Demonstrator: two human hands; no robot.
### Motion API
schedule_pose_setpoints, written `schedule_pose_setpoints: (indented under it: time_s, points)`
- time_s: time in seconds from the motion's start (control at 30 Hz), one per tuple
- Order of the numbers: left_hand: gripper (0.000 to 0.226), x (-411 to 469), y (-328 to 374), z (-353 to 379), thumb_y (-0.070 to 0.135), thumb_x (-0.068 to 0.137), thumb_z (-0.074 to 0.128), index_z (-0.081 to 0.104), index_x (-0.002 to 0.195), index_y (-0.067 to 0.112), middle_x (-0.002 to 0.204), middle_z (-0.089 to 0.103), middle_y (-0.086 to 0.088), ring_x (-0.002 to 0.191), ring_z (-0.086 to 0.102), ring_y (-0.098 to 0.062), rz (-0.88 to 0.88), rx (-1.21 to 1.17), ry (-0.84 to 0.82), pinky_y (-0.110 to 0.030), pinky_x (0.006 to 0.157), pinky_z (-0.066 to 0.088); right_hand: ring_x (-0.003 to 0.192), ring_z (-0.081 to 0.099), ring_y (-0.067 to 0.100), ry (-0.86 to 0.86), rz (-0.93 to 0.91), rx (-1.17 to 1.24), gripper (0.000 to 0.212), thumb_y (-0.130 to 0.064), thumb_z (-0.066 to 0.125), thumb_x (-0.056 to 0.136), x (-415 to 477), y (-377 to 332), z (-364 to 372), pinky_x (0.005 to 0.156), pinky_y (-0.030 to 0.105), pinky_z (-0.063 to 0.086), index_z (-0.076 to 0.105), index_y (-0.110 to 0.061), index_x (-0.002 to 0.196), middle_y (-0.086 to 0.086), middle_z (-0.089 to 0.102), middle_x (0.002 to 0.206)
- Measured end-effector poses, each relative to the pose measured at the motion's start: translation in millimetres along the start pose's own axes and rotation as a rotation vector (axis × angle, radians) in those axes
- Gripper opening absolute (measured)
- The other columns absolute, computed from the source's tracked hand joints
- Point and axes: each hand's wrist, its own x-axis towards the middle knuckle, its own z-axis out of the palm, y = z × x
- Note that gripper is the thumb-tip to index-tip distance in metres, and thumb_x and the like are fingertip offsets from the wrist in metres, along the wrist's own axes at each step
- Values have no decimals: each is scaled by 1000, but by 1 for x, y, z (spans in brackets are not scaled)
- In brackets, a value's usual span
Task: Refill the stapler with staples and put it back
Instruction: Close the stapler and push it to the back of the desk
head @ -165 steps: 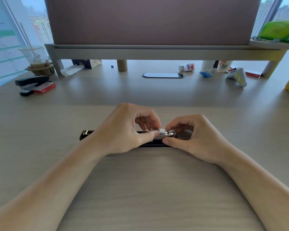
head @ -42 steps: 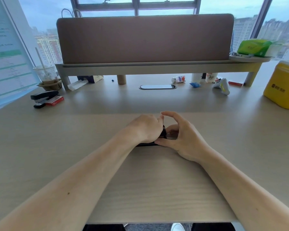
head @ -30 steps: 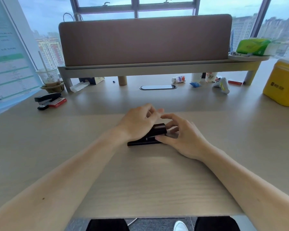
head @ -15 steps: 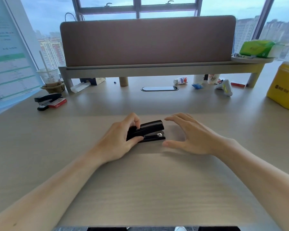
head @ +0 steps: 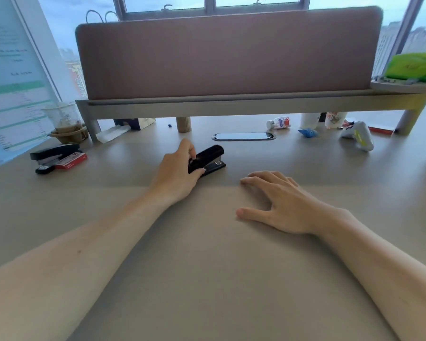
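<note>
A black stapler (head: 210,158) lies closed on the wooden desk, its nose pointing right and away. My left hand (head: 176,174) is wrapped around its rear end, thumb below and fingers on top. My right hand (head: 278,200) rests flat on the desk to the right and nearer to me, fingers spread, holding nothing. A red staple box (head: 70,161) lies at the far left of the desk.
A second black stapler (head: 53,155) sits beside the red box. A drink cup (head: 65,121) stands at the back left. A raised shelf with a brown partition (head: 229,55) spans the back. A small bottle (head: 278,123), cups and wrappers lie under it at right.
The stapler went from lying open to closed. My left hand has carried it away from me toward the back of the desk. My right hand has let go and dropped flat.
</note>
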Motion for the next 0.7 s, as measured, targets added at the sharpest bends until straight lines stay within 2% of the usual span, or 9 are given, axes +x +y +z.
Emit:
schedule_pose_setpoints:
  time_s: [0.1, 0.2, 0.43, 0.7]
  points:
    - [34, 35, -5, 22, 25, 93, 73, 42, 106, 20, 107, 66, -12, 87, 55, -32, -57, 8, 31, -35, 73, 41, 157, 28, 12, -10, -27, -19, 97, -91, 42, 75, 19, 6, -2, 130, 37, 21, 37, -41, 158, -16, 35, 167]
    - [33, 61, -8, 35, 25, 95, 70, 44, 114, 16, 108, 63, -12, 92, 51, -33, -84, 39, 48, -36, 76, 40, 157, 27, 12, -17, -42, -34, 92, -87, 46, 80, 31, 11, -3, 129, 36, 20, 36, -41, 159, -17, 34, 168]
    - [34, 88, -9, 50, 23, 98, 66, 42, 119, 13, 103, 58, -8, 93, 54, -35, -100, 25, 49, -37, 78, 42, 158, 24, 9, -27, -57, -31, 99, -94, 35, 73, 33, 15, -1, 130, 37, 21, 32, -45, 160, -19, 31, 169]
    - [34, 95, -12, 58, 23, 98, 64, 40, 119, 14, 106, 62, -12, 93, 57, -37, -100, 5, 58, -37, 76, 41, 157, 23, 7, -26, -64, -38, 106, -99, 27, 68, 34, 16, -1, 130, 37, 21, 32, -46, 159, -21, 31, 167]
